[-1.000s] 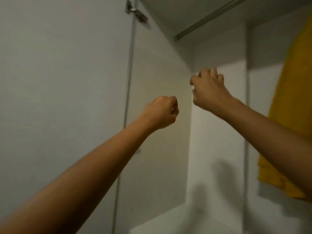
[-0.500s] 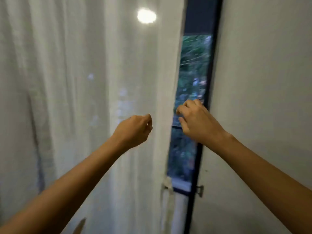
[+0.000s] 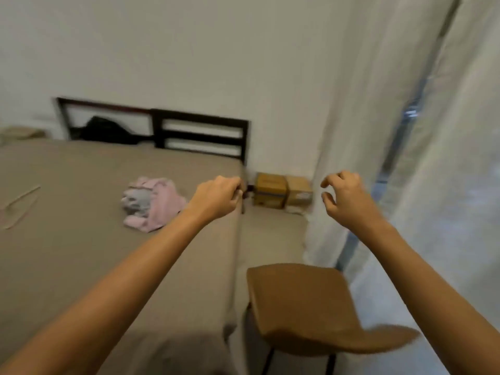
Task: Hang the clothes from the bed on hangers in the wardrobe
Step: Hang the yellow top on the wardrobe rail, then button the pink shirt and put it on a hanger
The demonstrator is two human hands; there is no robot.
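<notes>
A crumpled pink and grey garment [image 3: 153,203] lies on the bed [image 3: 67,253], which has a taupe sheet. A pale hanger [image 3: 20,207] rests on the sheet at the far left. A dark garment [image 3: 107,129] sits against the dark headboard [image 3: 200,136]. My left hand [image 3: 216,197] hovers over the bed's right edge, just right of the pink garment, fingers curled and holding nothing. My right hand [image 3: 345,198] is raised in the air beside the curtain, fingers loosely bent, empty. The wardrobe is out of view.
A brown chair [image 3: 305,304] stands close to the bed's right side. Two cardboard boxes [image 3: 281,193] sit on the floor by the wall corner. A white curtain [image 3: 405,131] hangs along the right. A beige item [image 3: 19,132] lies at the far left.
The view has swung from the wardrobe interior, past the curtain and window, round to the bed. Both hands stayed raised and empty; the right hand's fingers have loosened.
</notes>
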